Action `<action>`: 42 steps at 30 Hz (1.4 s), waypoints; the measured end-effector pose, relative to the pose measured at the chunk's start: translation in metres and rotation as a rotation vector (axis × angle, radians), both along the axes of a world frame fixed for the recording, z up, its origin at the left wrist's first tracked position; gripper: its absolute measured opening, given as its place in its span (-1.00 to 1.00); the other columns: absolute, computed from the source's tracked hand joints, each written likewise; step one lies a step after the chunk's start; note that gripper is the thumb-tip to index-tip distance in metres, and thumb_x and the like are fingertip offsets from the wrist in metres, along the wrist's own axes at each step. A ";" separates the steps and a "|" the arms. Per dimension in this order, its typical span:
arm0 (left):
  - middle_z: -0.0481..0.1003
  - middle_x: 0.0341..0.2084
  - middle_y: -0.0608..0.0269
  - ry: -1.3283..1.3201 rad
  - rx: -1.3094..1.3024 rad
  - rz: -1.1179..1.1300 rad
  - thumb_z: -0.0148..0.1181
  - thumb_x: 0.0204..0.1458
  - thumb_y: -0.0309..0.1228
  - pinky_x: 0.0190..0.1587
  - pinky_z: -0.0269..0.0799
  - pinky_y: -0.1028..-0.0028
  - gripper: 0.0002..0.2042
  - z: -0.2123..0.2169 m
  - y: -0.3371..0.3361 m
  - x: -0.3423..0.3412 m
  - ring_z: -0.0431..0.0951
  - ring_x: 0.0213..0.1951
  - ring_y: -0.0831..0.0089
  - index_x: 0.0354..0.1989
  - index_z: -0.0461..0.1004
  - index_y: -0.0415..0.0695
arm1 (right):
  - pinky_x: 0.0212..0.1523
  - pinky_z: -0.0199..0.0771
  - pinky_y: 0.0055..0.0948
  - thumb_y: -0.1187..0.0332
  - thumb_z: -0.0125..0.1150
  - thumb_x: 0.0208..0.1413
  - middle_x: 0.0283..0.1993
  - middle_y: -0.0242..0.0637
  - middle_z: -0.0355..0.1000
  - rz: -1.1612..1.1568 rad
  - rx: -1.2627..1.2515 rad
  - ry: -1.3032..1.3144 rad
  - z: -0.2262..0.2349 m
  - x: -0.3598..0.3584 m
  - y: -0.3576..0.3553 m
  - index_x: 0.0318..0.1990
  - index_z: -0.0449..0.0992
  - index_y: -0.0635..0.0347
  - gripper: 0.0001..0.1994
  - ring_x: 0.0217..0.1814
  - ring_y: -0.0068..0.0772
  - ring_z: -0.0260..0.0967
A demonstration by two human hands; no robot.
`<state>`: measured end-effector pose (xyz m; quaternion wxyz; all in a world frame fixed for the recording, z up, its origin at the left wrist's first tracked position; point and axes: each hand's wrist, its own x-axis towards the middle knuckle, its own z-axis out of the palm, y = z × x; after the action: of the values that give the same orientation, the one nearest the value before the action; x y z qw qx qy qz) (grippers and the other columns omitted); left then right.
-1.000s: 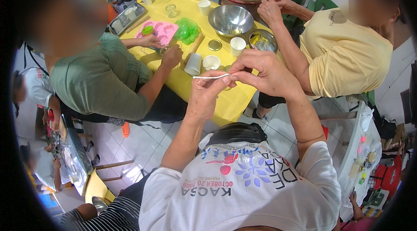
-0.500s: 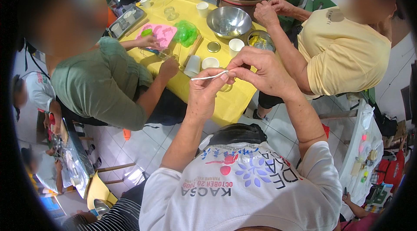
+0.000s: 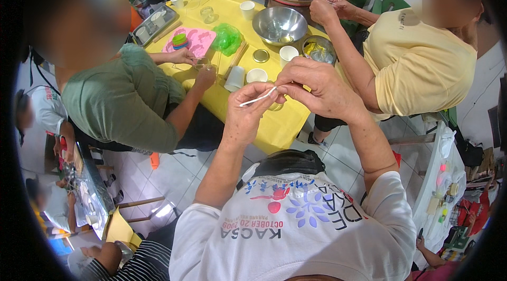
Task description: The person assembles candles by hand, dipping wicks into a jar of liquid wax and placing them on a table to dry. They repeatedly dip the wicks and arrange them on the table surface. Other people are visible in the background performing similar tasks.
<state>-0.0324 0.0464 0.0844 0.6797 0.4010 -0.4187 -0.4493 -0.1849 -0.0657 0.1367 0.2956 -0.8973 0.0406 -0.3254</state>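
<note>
Dipped lower than before, the thin white cord [image 3: 255,101] slants down leftward; my left fingers [image 3: 248,91] and right fingers [image 3: 297,73] pinch closed on it; loosening could drop it.

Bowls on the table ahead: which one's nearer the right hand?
The smaller bowl, just beyond the right hand, with something yellow inside; the bigger bowl sits farther off, up and left of it.

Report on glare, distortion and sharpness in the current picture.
Head view: glare whitens a patch of tiled floor, lower left; head view: the steel bowl shows bright reflections; head view: the white table leans steeply near the dark right rim; head view: the white cord at the left hand and right hand looks fairly sharp.
</note>
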 end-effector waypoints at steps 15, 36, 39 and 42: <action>0.56 -0.35 0.15 0.158 0.018 -0.038 0.15 0.12 -0.45 -0.10 0.36 0.42 -0.84 -0.004 -0.003 0.002 0.50 -0.29 0.43 -0.24 0.54 -0.30 | -0.32 0.35 -0.33 0.41 0.19 0.04 -0.41 -0.24 0.33 0.042 -0.015 0.022 -0.004 0.006 -0.010 -0.26 0.48 0.17 -0.88 -0.33 -0.20 0.37; 0.56 -0.36 0.21 0.427 -0.063 -0.062 0.18 0.12 -0.44 -0.08 0.34 0.48 -0.86 0.000 -0.006 -0.006 0.50 -0.27 0.50 -0.23 0.54 -0.26 | -0.28 0.44 -0.38 0.55 0.16 -0.02 -0.30 -0.17 0.39 -0.134 0.004 -0.179 -0.009 0.008 0.012 -0.19 0.54 0.23 -0.79 -0.30 -0.22 0.42; 0.56 -0.35 0.23 0.467 -0.097 -0.073 0.18 0.12 -0.45 -0.07 0.34 0.49 -0.86 0.000 -0.007 -0.008 0.50 -0.26 0.52 -0.22 0.54 -0.26 | -0.29 0.45 -0.42 0.54 0.23 -0.05 -0.27 -0.15 0.42 -0.137 0.037 -0.253 -0.012 0.010 0.013 -0.17 0.56 0.22 -0.77 -0.29 -0.26 0.43; 0.55 -0.28 0.19 0.425 -0.075 -0.035 0.15 0.13 -0.46 -0.09 0.36 0.48 -0.86 0.000 -0.008 -0.009 0.49 -0.23 0.50 -0.20 0.52 -0.25 | -0.32 0.45 -0.46 0.53 0.28 -0.07 -0.25 -0.14 0.44 -0.170 0.062 -0.277 -0.015 0.010 0.017 -0.17 0.57 0.22 -0.76 -0.29 -0.29 0.45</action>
<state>-0.0416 0.0384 0.0845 0.7593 0.2643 -0.2894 -0.5194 -0.1752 -0.0491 0.1221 0.2972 -0.8277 0.0852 -0.4684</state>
